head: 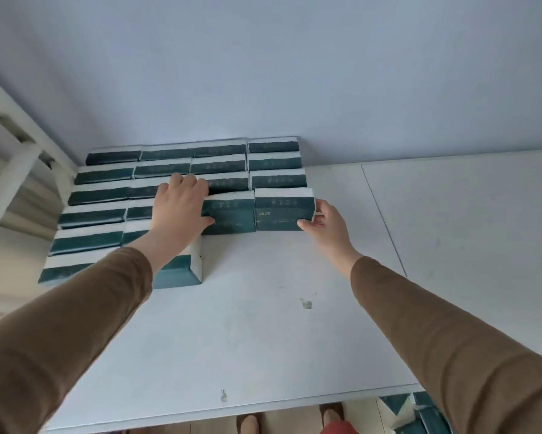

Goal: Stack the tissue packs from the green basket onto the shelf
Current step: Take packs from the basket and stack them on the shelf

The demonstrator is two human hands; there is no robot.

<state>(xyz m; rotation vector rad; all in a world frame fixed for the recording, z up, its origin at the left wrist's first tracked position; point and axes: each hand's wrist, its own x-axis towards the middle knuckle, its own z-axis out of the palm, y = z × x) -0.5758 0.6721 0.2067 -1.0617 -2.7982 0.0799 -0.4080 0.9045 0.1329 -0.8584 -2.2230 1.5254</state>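
Grip: right hand (326,223) is pinching the end pack (283,211); left hand (182,205) is pressing flat on the neighbouring pack (229,214).
Advice: push the end pack leftward, flush.

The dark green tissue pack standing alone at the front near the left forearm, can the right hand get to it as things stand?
Probably yes. The right hand pinches the end of the rightmost front dark green pack, and only bare white shelf surface lies between it and the lone dark green tissue pack. It must let go first.
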